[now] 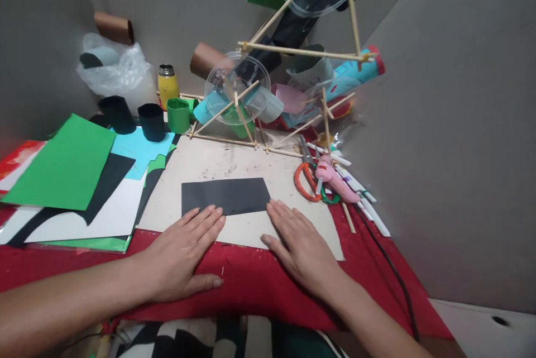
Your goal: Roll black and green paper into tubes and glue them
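Note:
A strip of black paper (226, 195) lies flat on a pale board (247, 232) in front of me. My left hand (184, 249) rests palm down, fingers stretched out, with its fingertips on the paper's near edge towards the left. At the paper's right end lies my right hand (299, 240), also flat, its fingers out and touching the near corner. Neither hand grips anything. Orange-handled scissors (306, 179) and a pink glue gun (335, 178) lie just beyond my right hand.
Green paper (62, 162) and other coloured sheets are piled at left. Behind the board stand black paper tubes (151, 122), a yellow bottle (168, 85) and a stick frame (301, 51) with plastic lids. A dark cord (389, 260) runs down the red cloth (247, 280) at right.

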{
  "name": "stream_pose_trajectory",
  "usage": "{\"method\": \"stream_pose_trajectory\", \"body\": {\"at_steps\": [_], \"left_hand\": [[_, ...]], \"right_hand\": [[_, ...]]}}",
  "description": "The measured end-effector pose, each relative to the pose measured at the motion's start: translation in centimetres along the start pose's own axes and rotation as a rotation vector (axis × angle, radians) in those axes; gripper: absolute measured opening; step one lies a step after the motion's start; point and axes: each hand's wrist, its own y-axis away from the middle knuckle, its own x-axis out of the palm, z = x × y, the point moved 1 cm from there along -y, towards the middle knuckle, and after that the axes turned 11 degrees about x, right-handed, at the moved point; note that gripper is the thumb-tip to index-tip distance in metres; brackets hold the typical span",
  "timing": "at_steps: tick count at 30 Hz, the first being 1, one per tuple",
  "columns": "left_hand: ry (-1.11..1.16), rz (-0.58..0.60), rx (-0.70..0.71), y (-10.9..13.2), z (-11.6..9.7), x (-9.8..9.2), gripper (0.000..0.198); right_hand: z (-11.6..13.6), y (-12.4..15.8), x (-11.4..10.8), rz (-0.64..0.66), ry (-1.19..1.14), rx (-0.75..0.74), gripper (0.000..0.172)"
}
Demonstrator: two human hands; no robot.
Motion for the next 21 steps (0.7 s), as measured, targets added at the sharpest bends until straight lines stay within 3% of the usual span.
{"method": "stream_pose_trajectory", "body": {"at_steps": [6, 10, 12, 16, 21], "left_hand": [[-0.002, 0.004, -0.012, 0.4, -1.2, -0.1, 0.089], [0.034, 0.021, 0.062, 0.5, -3.1, 0.4, 0.088], [0.047, 0.024, 0.085, 0.3, -3.9, 0.7, 0.088], [0.069, -0.002, 0.093, -0.3, -4.1, 1.0, 0.089], [0.06, -0.011, 0.081, 0.7, -2.9, 0.9, 0.085]], "right_hand": [[-1.6, 1.3, -2.9, -0.1, -0.101, 0.028, 0.038], [0.1, 1.6, -4.4, -0.251, -0.179, -0.05, 0.035], [1.8, 1.6, -3.9, -0.2, -0.151, -0.139, 0.043], [4.2, 1.8, -1.2, 0.021, -0.091, -0.276, 0.065], [1.3, 3.1, 0.8, 0.006, -0.028, -0.143, 0.072]]}}
